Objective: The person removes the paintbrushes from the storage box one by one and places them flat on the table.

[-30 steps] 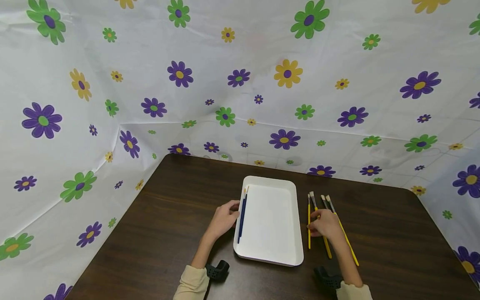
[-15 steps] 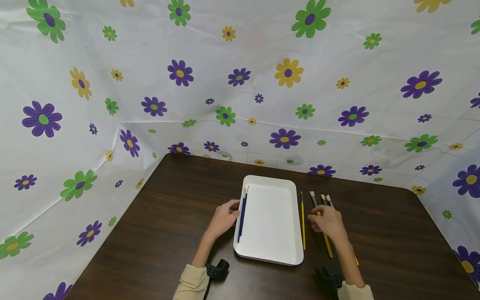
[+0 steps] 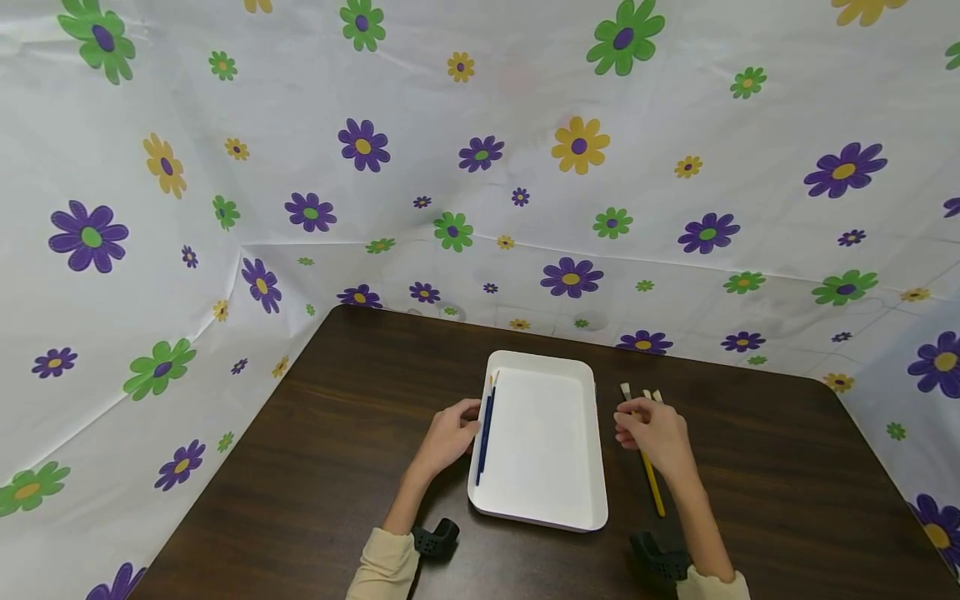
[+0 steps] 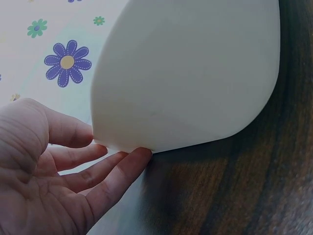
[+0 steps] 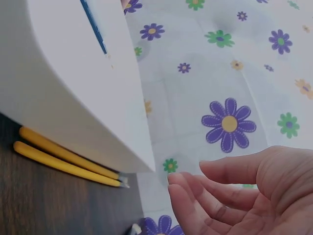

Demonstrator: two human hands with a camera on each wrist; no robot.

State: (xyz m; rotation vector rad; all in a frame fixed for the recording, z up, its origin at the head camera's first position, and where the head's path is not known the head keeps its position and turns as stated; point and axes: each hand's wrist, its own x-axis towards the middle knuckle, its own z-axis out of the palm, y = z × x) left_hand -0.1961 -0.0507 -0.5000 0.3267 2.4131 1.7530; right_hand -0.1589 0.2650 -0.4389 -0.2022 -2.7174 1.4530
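A white tray (image 3: 540,433) carries two thin dark blue paintbrushes (image 3: 486,433) along its left side. My left hand (image 3: 448,435) touches the tray's left wall; in the left wrist view its thumb and fingertips (image 4: 143,154) are right at the edge. My right hand (image 3: 654,435) hovers right of the tray with loosely bent fingers and nothing in them. Partly under it in the head view lies a wide flat brush with a yellow handle (image 3: 654,492). A slim yellow brush (image 5: 68,168) lies along the tray's right wall, mostly hidden from the head view.
Bristle tips of two more brushes (image 3: 657,395) show behind the right hand, their handles hidden by the hand and forearm. The dark wooden table (image 3: 360,392) backs onto a white flowered sheet (image 3: 420,183).
The slim yellow brush has moved left from the right hand's fingers to the tray's wall. The right hand has let go and shifted slightly. The left hand has stayed put.
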